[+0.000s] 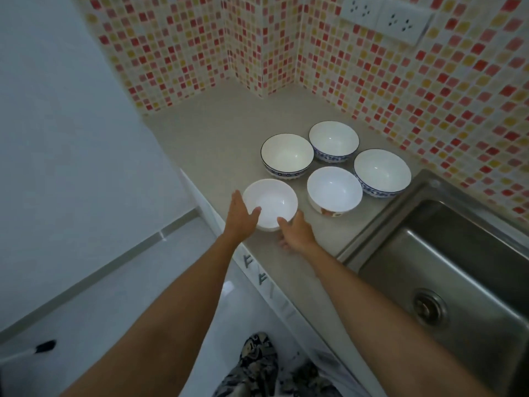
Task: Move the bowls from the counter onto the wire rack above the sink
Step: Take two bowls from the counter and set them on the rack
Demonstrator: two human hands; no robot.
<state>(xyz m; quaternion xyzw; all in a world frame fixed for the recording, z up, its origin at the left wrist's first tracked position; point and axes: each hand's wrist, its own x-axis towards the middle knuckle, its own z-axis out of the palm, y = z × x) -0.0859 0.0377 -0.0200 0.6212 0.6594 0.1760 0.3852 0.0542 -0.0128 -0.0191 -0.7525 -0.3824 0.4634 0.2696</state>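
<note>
Several bowls stand upright on the beige counter (206,144). Nearest is a plain white bowl (272,200) by the counter's front edge. My left hand (242,214) cups its left side with the thumb over the rim. My right hand (294,232) touches its right side low down, fingers spread. Neither hand has closed around it, and the bowl rests on the counter. Behind it sit a white bowl with a reddish mark (334,189) and three blue-patterned bowls (287,154), (333,140), (382,171). No wire rack is in view.
A steel sink (446,270) with a drain (429,306) lies to the right of the bowls. Mosaic tile walls (400,81) enclose the counter's back and right, with sockets (386,18) high up. White cabinet fronts and floor lie to the left.
</note>
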